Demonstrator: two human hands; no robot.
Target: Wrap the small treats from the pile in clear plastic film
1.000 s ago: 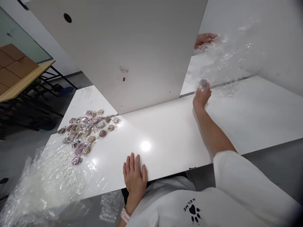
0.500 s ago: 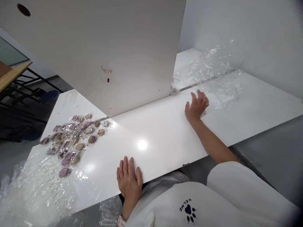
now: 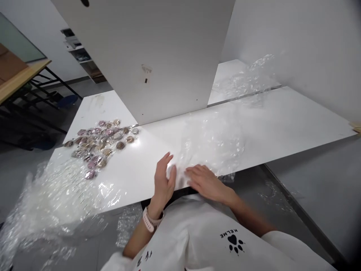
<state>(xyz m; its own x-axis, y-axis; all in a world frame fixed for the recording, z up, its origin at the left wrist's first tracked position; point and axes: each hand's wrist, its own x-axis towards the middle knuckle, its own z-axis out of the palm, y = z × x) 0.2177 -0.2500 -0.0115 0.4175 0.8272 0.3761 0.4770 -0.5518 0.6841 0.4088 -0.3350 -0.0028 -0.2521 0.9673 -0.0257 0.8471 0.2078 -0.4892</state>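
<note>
My left hand is upright at the table's near edge, palm turned inward, fingers and thumb apart, a pale watch band on its wrist. Nothing shows in it. Facing it, my right hand reaches left with its fingers stretched out, slightly blurred, at the near edge of a clear plastic sheet or bag. The thin plastic spreads crumpled over the white table just beyond my hands. Whether it is one piece or several I cannot tell.
Several small clear-wrapped items, pink and brown, lie on the left. Nearer, a heap of clear plastic bags hangs over the edge. A grey panel stands at the back. More crumpled plastic film lies behind right.
My right hand has come left and toward me, and clear plastic now lies in front of my hands. My left hand has lifted from lying flat and turned inward. The view has shifted.
</note>
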